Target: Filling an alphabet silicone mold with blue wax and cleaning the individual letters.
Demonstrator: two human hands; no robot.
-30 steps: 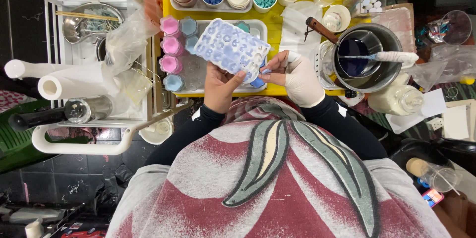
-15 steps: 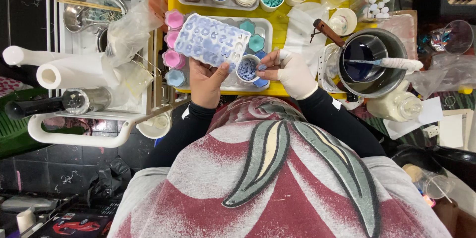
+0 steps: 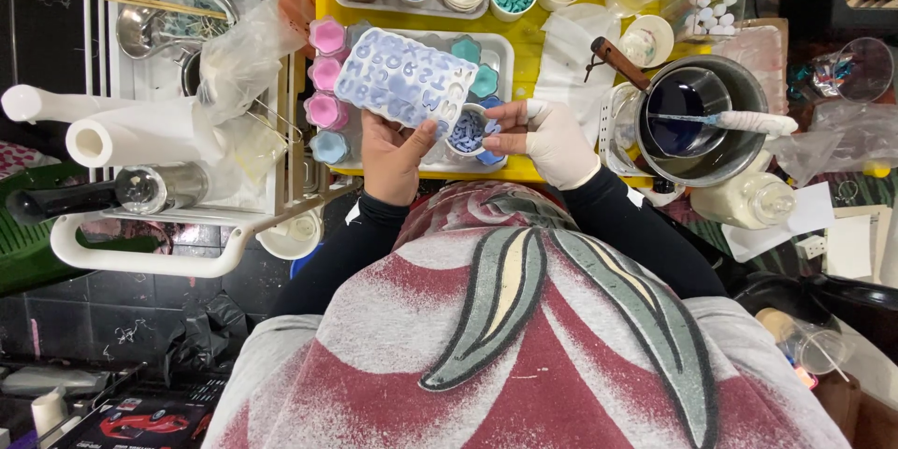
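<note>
1. The left hand (image 3: 391, 152), bare, grips the lower edge of a pale blue silicone mould (image 3: 404, 81) of small letter and number shapes, holding it tilted above the centre of the frame over a metal tray (image 3: 503, 49). The hold is at one edge only, so the soft mould could flop or twist and tip pieces out wide of the tray.

2. The right hand (image 3: 547, 138), in a white glove, pinches the rim of a small white cup (image 3: 465, 130) of blue pieces, just right of the left hand and touching the mould's lower corner. That light pinch could slip and scatter the contents over the yellow surface (image 3: 529, 33).

3. Pink moulded cups (image 3: 326, 72) crowd the tray's left side; a swing of the mould could knock them.

4. At right centre, a metal pot (image 3: 703, 122) of dark blue liquid with a stirrer across it sits near the gloved wrist; an elbow shift could upset it.
</note>
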